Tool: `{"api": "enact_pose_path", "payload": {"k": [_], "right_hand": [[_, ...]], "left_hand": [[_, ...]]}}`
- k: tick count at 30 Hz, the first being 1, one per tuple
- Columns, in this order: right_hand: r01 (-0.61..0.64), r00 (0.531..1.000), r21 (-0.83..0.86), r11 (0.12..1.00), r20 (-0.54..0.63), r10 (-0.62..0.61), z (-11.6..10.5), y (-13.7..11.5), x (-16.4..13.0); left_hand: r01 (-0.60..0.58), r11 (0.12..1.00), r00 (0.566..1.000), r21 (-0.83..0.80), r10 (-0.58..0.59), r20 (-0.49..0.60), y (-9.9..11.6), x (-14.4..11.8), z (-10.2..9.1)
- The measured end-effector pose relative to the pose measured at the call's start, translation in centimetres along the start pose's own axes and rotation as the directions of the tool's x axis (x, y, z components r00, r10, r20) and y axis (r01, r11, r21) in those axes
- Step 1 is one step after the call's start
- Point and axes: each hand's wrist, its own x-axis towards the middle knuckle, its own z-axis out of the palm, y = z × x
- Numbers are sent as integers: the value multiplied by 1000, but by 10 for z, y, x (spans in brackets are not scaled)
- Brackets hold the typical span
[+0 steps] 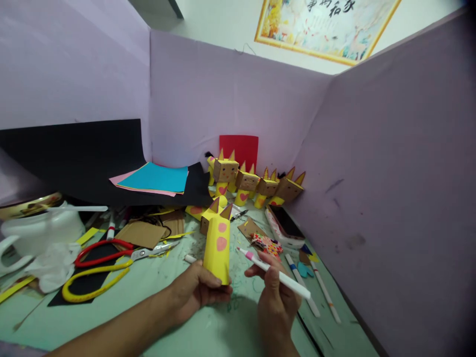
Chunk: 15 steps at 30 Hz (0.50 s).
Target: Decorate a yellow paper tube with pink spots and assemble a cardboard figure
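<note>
Tube [217, 250] in closed left hand [197, 290] (marker [292, 284] pinched in right hand [277, 297])

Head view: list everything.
Picture: one, multicoloured, top
Panels: three, lilac, surrounding
Table: one, green, below
Large sheet: one, black, left
Paper stack: one, blue atop, left
Card: one, red, back
Standing figures: at least four, yellow, back
Phone: one, black, right
Scissors: one, red and yellow, left
Pot: one, white, left
Cardboard: several, brown, centre
Loose markers: several, white, scattered
Scraps: several, mixed, scattered
Held figure: one, yellow, centre
Held marker: one, white, right
Left hand: one, bare, holding figure
Right hand: one, bare, holding marker
</note>
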Motion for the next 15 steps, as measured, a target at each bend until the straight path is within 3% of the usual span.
{"api": "enact_pose_path", "payload": {"k": [2,4,7,9,11,15], "right_hand": [[36,998,27,999,-48,-34,3,-4,0],[45,994,73,996,-102,-38,7,-7,1],[-7,993,122,993,-115,21,10,-12,2],[-41,995,131,991,-89,53,11,-15,2],[-51,996,139,989,-70,61,12,-18,2],[-42,996,139,989,-74,53,14,-23,2]], "left_hand": [[42,997,998,-69,-39,51,7,-2,-2],[55,987,982,-148,-27,185,14,-4,-6],[76,973,900,-217,27,435,21,-6,-13],[85,969,843,-232,55,535,24,-6,-16],[86,967,814,-241,71,576,25,-7,-18],[93,968,805,-232,64,589,26,-8,-20]]}}
